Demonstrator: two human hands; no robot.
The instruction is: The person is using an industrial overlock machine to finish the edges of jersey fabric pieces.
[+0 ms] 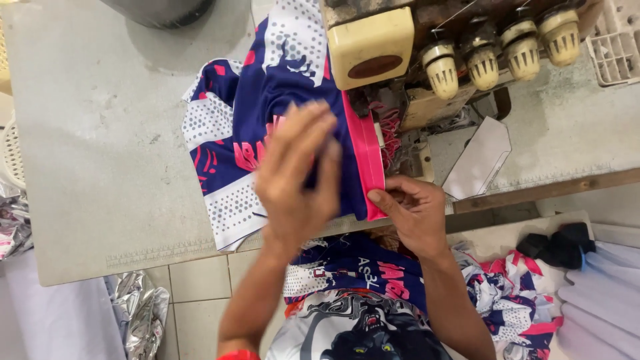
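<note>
Navy-pink cloth (pixel 280 73) frame centre on worktop (pixel 100 133); left hand (pixel 297 177) flat, fingers spread on it; right hand (pixel 413 210) pinching pink hem (pixel 365 150) beside sewing machine (pixel 440 47).

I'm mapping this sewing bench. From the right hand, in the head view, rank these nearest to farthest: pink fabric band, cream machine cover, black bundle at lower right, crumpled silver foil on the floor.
1. Pink fabric band: touching the right hand, at its fingertips.
2. Cream machine cover: above, on the table.
3. Black bundle: to the right, off the table.
4. Crumpled silver foil: far lower left, on the floor.
</note>
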